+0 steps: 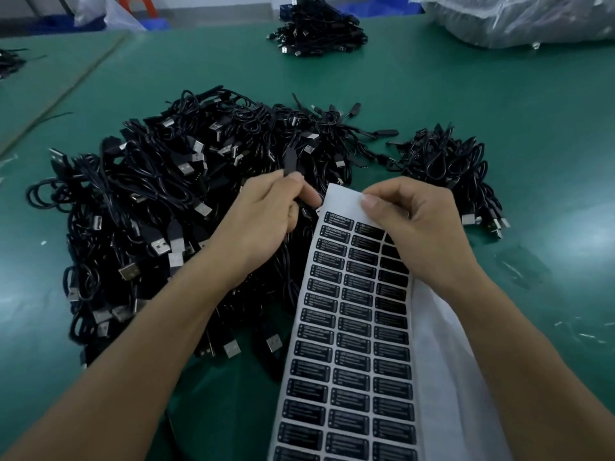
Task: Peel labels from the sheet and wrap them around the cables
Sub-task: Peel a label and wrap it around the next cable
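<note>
You're working on a green mat (pixel 432 94) that covers the whole bench. It is matte and flat, so a dropped label should be easy to spot.

Nearest you, the label sheet (pixel 352 327) runs up from the bottom edge of the view, three columns of black labels on white backing. Your right hand (pixel 412 227) pinches its top right corner between thumb and fingers. The strip above the top row is bare, so the thumb looks placed to lift the next label there. More white backing (pixel 442 344) trails under that wrist.

Just left of the sheet's top edge, your left hand (pixel 266 217) grips one cable (pixel 290 163) between thumb and forefinger, its black inline piece standing above the fingertips. Holding it this close probably keeps the carry from sheet to cable short.

Under and beyond that hand is the big pile of cables (pixel 149 201), tangled, with the USB plugs pointing every way. A smaller pile (pixel 446 168) sits apart to the right, perhaps finished ones, though I cannot tell.

Farther back are another heap (pixel 316 31) and clear plastic bags (pixel 532 21) at the bench's far edge.
</note>
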A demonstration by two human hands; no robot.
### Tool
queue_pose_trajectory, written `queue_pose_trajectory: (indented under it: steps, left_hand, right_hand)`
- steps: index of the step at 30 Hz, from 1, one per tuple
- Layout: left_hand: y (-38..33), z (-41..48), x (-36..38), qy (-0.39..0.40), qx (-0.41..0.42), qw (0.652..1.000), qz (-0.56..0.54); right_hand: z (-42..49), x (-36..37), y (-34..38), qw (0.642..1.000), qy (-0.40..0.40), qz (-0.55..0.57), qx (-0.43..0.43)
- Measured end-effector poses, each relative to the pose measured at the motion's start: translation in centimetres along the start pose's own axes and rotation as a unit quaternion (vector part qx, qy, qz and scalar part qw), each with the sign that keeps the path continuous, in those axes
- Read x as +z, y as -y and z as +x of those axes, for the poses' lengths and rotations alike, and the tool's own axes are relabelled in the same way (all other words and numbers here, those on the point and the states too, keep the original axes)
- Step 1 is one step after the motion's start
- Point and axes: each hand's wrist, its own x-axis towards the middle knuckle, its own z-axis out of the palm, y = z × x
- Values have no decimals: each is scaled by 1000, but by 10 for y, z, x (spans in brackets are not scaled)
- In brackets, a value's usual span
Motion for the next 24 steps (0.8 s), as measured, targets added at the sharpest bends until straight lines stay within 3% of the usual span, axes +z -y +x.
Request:
queue_pose_trajectory:
  steps: [4, 8, 14, 17, 21, 24]
  left_hand:
    - [3, -1, 3, -46, 29, 998, 14]
    - [5, -2, 3, 8, 16, 999, 31]
    - [6, -1, 1, 48, 23, 996, -78]
    - [8, 0, 3, 23, 21, 996, -80]
    - [9, -2, 6, -88, 50, 994, 49]
    - [8, -5, 9, -72, 99, 991, 60]
  right_hand:
    - [0, 2, -1, 999, 7, 21, 38]
    - [-1, 2, 0, 997, -5, 49, 65]
    - [-3, 1, 9, 973, 38, 180, 137]
    - [-4, 1, 10, 966, 60, 197, 157]
    - [-4, 2, 11, 959, 56, 214, 178]
    - [-5, 2, 11, 957, 52, 216, 186]
